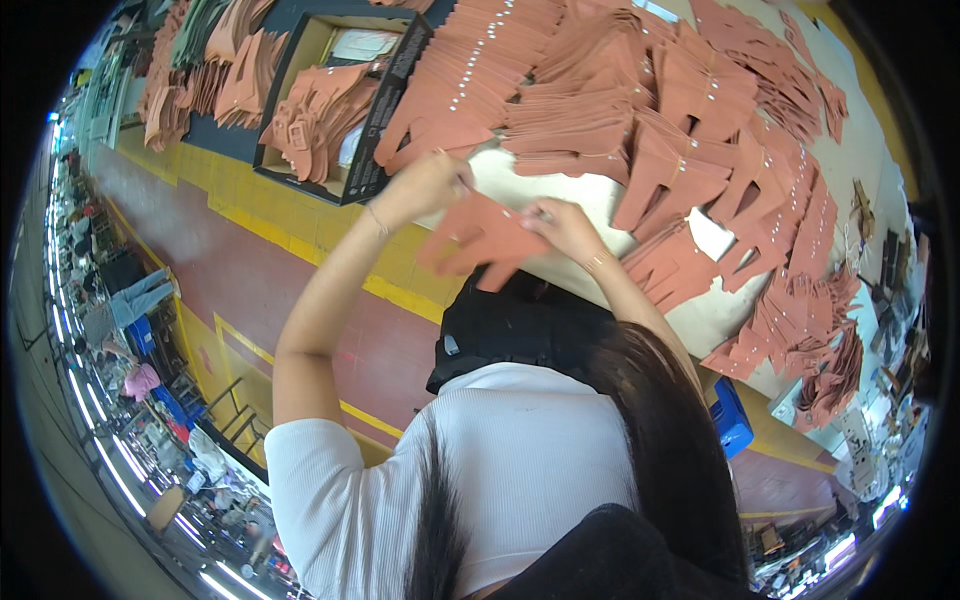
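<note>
My left hand (432,183) and my right hand (562,226) are raised in front of me at the edge of a pale worktable (520,180). Between them they hold a flat terracotta-coloured cut piece (480,240) with small silver studs. The left hand pinches its upper left corner, the right hand grips its upper right edge. Just beyond the hands lie overlapping rows of the same cut pieces (590,110), spread across the tabletop.
A black-sided cardboard box (385,100) at the upper left holds more cut pieces. Further stacks (800,330) trail along the table's right side. Below the table is a red floor with yellow lines (250,270). A blue crate (732,420) sits low right.
</note>
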`<state>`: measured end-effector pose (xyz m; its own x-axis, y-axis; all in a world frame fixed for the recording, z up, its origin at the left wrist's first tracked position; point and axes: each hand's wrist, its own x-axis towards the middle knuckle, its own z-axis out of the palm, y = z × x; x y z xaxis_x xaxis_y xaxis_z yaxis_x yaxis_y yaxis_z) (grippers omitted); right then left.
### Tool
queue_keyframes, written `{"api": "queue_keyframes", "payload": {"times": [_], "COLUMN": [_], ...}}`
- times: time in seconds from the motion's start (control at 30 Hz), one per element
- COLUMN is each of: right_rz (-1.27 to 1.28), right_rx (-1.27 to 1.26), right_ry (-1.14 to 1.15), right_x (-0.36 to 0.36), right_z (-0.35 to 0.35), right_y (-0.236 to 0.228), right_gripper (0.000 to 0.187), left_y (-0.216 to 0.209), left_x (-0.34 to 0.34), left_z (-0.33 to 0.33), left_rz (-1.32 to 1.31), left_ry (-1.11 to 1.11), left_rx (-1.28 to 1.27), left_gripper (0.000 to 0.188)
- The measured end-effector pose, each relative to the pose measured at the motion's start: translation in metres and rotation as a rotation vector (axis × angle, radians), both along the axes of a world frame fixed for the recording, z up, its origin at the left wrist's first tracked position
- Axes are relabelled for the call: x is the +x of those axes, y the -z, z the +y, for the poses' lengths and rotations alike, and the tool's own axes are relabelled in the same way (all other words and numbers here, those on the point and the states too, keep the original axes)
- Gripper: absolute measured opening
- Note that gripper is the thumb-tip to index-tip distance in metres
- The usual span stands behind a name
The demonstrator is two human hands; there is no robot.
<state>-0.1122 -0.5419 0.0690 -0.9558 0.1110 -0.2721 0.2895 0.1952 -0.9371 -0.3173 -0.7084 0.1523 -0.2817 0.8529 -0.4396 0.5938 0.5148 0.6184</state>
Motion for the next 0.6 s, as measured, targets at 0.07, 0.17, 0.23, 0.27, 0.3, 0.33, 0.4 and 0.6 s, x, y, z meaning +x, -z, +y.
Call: {"api": "queue_keyframes", "payload": {"times": [0.07,0.17,0.23,0.27,0.3,0.33,0.4,0.6], "right_rz": [-0.006,0.03,0.006,-0.036,-0.066,-0.1,-0.144,-0.24], "right_rx": [0.049,0.217,0.314,0.346,0.38,0.401,0.445,0.46], "right_ry": [0.004,0.114,0.189,0.208,0.229,0.224,0.221,0.217], "right_x": [-0.06,-0.127,-0.149,-0.156,-0.162,-0.166,-0.171,-0.179], "right_z": [-0.027,-0.043,-0.045,-0.043,-0.041,-0.04,-0.038,-0.038], "right_y": [0.025,0.044,0.046,0.045,0.043,0.042,0.04,0.043], "right_gripper": [0.014,0.014,0.016,0.017,0.018,0.019,0.02,0.019], "left_y": [0.013,0.033,0.041,0.043,0.044,0.046,0.048,0.056], "left_x": [-0.037,-0.076,-0.094,-0.1,-0.104,-0.105,-0.104,-0.103], "left_z": [-0.014,-0.018,-0.014,-0.013,-0.011,-0.009,-0.003,0.009], "left_rz": [0.274,0.658,0.744,0.777,0.81,0.842,0.821,0.738], "left_ry": [-0.029,0.013,0.033,0.045,0.057,0.069,0.042,0.021], "left_rx": [0.016,-0.022,-0.001,0.014,0.039,0.064,0.006,-0.067], "left_gripper": [0.019,0.011,0.013,0.012,0.011,0.01,0.01,0.013]}}
